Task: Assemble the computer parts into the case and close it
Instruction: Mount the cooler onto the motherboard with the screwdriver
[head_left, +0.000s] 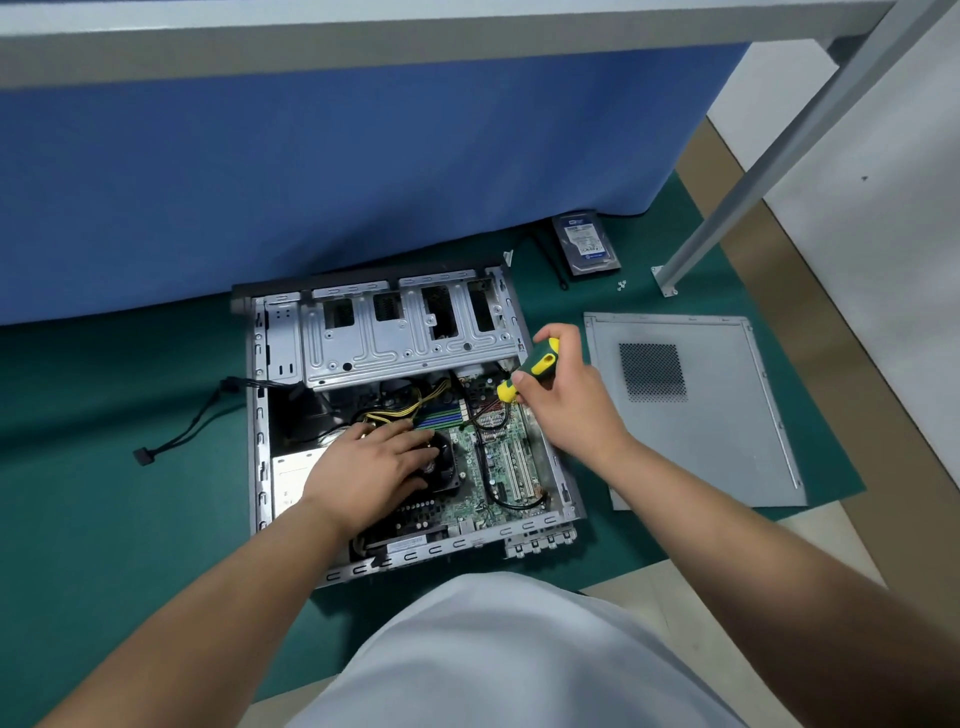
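Note:
An open computer case (258, 415) lies flat on a green mat, its green motherboard (498, 457) exposed. My left hand (369, 467) rests with straight fingers on the black CPU cooler fan (444, 467) inside the case. My right hand (566, 395) grips a green and yellow screwdriver (535, 366) above the board's upper right part; its tip is hidden. The grey side panel (717, 431) lies flat to the right of the case. A hard drive (586, 241) lies on the mat behind the case.
The drive cage (405, 338) fills the case's far end. A black cable (192, 431) trails out to the left. Small screws (622, 284) lie near a metal table leg (727, 208). A blue panel (311, 182) stands behind the mat (104, 467).

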